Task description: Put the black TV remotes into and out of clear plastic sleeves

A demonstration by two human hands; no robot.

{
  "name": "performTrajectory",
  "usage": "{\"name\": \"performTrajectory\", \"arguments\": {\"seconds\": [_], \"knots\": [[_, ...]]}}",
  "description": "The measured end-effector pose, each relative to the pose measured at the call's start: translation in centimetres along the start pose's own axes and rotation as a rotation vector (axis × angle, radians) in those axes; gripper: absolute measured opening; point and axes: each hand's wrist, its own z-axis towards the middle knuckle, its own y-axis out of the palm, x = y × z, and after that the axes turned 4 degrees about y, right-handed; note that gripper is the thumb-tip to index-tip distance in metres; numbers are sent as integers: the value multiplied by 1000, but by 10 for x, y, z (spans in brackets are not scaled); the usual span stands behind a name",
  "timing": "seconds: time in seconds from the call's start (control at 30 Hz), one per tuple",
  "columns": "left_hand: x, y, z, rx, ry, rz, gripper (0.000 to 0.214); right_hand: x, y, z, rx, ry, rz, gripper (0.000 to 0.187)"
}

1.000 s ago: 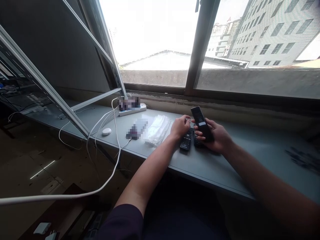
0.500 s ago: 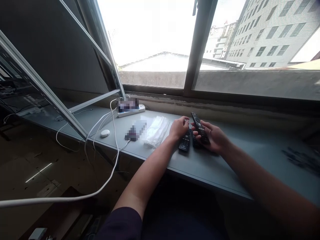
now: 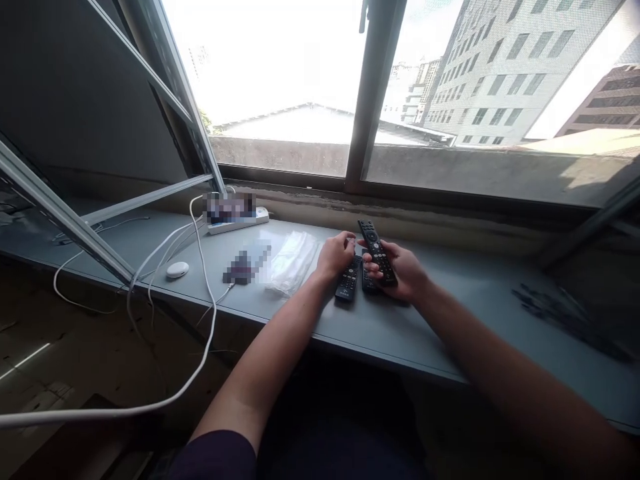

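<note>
My right hand [image 3: 403, 270] is wrapped round a black remote control [image 3: 376, 250], its button side facing me and its top end tilted up to the left. Fingertips show along the remote's left edge. My left hand [image 3: 337, 255] is closed, fingers curled together, by the far end of a second black remote [image 3: 349, 283] lying on the table; whatever it pinches, if anything, is hidden. Beneath my right hand lies another black remote [image 3: 370, 285], partly covered. Left of my left hand are clear plastic bags [image 3: 293, 263] lying flat.
On the grey table [image 3: 320, 327], a blurred-out phone-like object [image 3: 245, 263] has a cable plugged in. A round white case [image 3: 177, 270], a power strip [image 3: 240, 221] and white cables lie left. Metal framing [image 3: 65, 213] crosses the left side; dark items [image 3: 555, 307] lie right.
The view has turned right, so the scene sits further left. The remote in my right hand has rotated to show its buttons more squarely. My left hand stays by the lying remote.
</note>
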Motion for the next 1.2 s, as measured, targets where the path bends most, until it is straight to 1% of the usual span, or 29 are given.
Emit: {"name": "performTrajectory", "arguments": {"seconds": [0.1, 0.2, 0.3, 0.4, 0.53, 0.7, 0.9, 1.03, 1.1, 1.2], "knots": [[0, 0, 0, 4, -4, 15, 29, 1, 0, -1, -26, -4, -34, 33], [-1, 1, 0, 14, 11, 23, 28, 2, 1, -1, -32, -6, -54, 37], [-2, 2, 0, 18, 28, 17, 26, 2, 2, -2, -45, 2, -29, 42], [-4, 3, 1, 20, 22, 17, 27, 1, 1, -1, -58, 32, 29, 38], [-4, 3, 2, 9, 6, 25, 28, 0, 0, 1, -15, 47, 67, 31], [-2, 1, 3, 2, 18, 66, 27, -1, -1, 2, 72, 25, -3, 29], [-1, 0, 2, 4, 29, 56, 25, 1, 1, 1, 2, -26, -1, 35], [-2, 2, 1, 2, 6, 42, 27, 1, 3, -1, -35, 0, 5, 35], [-3, 3, 0, -3, 11, 45, 28, 1, 4, -3, -33, 14, 2, 34], [-5, 4, 0, -14, 24, 52, 28, 1, 5, -5, 9, 24, -15, 33]]}}
